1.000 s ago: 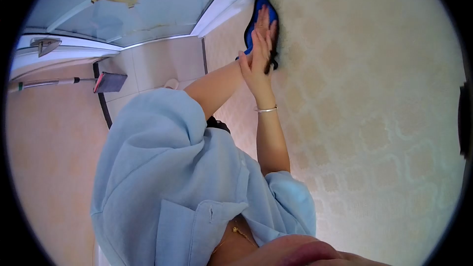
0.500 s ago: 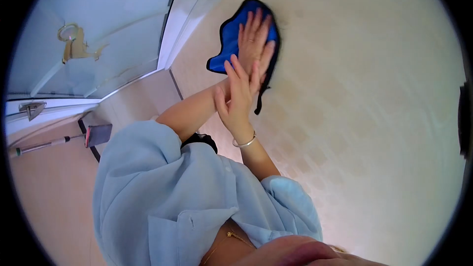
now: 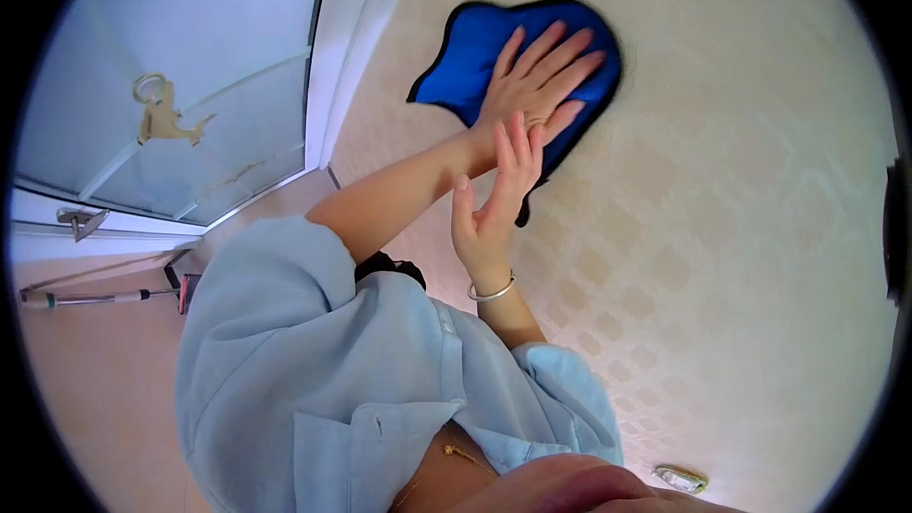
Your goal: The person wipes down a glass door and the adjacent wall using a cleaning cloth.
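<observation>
My left hand [image 3: 541, 81] lies flat with its fingers spread on a blue, cloth-like piece with black edging [image 3: 451, 66]. The piece is spread against the beige patterned wall [image 3: 665, 228]. A dark strap hangs from its lower edge. Just below, my right hand [image 3: 502, 192] is open, its fingers stretched up towards the left hand's wrist and thumb. These fingertips overlap the left hand in this view. A silver bangle [image 3: 494, 289] circles my right wrist.
To the left stands a door with frosted glass [image 3: 237, 19], a gold figure-shaped decoration [image 3: 166, 119] and a metal handle [image 3: 84, 221]. Below the handle is a pole-handled tool [image 3: 104, 297]. A dark object [image 3: 895, 228] is at the right edge. A small shiny item [image 3: 681, 478] shows at the bottom.
My left hand has moved right across the wall with the blue piece, which now looks wider and flatter. My right hand has shifted right with it. The view has turned slightly.
</observation>
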`<state>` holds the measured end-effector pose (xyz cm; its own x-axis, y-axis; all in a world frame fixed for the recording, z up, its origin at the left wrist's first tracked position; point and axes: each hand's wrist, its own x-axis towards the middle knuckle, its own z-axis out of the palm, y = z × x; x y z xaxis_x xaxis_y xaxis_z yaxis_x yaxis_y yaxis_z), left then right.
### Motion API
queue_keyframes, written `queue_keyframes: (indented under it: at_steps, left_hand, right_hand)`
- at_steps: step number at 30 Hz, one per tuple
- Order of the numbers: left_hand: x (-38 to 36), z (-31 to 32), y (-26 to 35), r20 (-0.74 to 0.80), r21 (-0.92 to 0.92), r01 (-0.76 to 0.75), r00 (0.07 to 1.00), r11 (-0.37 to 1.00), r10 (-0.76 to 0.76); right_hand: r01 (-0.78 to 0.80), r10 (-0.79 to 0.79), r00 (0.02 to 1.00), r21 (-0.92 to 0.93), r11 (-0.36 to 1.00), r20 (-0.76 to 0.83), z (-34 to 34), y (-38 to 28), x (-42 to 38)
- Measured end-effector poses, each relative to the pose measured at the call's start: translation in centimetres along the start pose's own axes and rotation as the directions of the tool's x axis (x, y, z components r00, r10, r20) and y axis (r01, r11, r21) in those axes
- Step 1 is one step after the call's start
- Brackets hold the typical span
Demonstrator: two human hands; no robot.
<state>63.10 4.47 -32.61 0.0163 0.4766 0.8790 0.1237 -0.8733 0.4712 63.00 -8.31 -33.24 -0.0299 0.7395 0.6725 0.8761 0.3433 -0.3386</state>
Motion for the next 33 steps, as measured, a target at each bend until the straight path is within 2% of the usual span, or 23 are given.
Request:
queue_keyframes:
  at_steps: [3, 6, 7, 9, 10, 15, 23, 27, 30, 33]
  left_hand:
    - [-3.3, 0.1, -1.0, -0.006, -0.001, 0.054, 0.999, 0.999, -0.054]
    - [-3.8, 0.3, -0.7, -0.033, -0.016, 0.059, 0.998, 0.998, -0.059]
    - [-3.5, 0.3, -0.2, -0.043, -0.03, 0.051, 0.998, 0.998, -0.052]
    - [-2.9, 0.3, 1.8, 0.04, -0.055, -0.032, 0.999, 0.998, 0.034]
    - [-2.3, 0.4, 3.1, 0.07, -0.065, -0.087, 0.993, 0.994, 0.092]
    - [-0.6, 1.5, 9.3, 0.157, -0.14, -0.28, 0.941, 0.95, 0.301]
    - [-0.1, 2.3, 17.0, 0.202, -0.234, -0.395, 0.874, 0.888, 0.442]
    - [1.7, 2.7, 18.9, 0.216, -0.214, -0.477, 0.828, 0.853, 0.517]
    - [4.9, 2.5, 20.4, 0.214, -0.207, -0.568, 0.768, 0.797, 0.603]
    - [8.7, 3.8, 22.6, 0.045, -0.121, -0.694, 0.711, 0.71, 0.702]
  right_hand:
    - [-0.091, 0.094, 0.995, 0.158, 0.983, -0.014, 0.7, 0.4, -1.6]
    - [-0.063, 0.079, 0.992, 0.154, 0.986, -0.1, -0.1, 0.9, -2.2]
    - [-0.091, 0.122, 0.983, 0.205, 0.974, -0.14, -0.7, 1.0, -2.2]
    - [-0.134, 0.21, 0.952, 0.312, 0.94, -0.222, -1.8, 1.1, -2.2]
    - [-0.121, 0.181, 0.952, 0.241, 0.963, -0.246, -2.7, 0.9, -2.5]
    - [-0.091, 0.155, 0.902, 0.171, 0.981, -0.404, -7.8, -0.2, -4.7]
    - [-0.121, 0.14, 0.817, 0.07, 0.99, -0.56, -12.7, -2.1, -7.3]
    - [-0.058, 0.068, 0.819, 0.035, 0.998, -0.57, -14.6, -2.1, -8.5]
    - [-0.024, -0.003, 0.832, -0.041, 0.999, -0.554, -15.8, -2.5, -9.2]
    - [0.019, -0.035, 0.839, -0.036, 0.999, -0.542, -17.3, -3.2, -10.0]
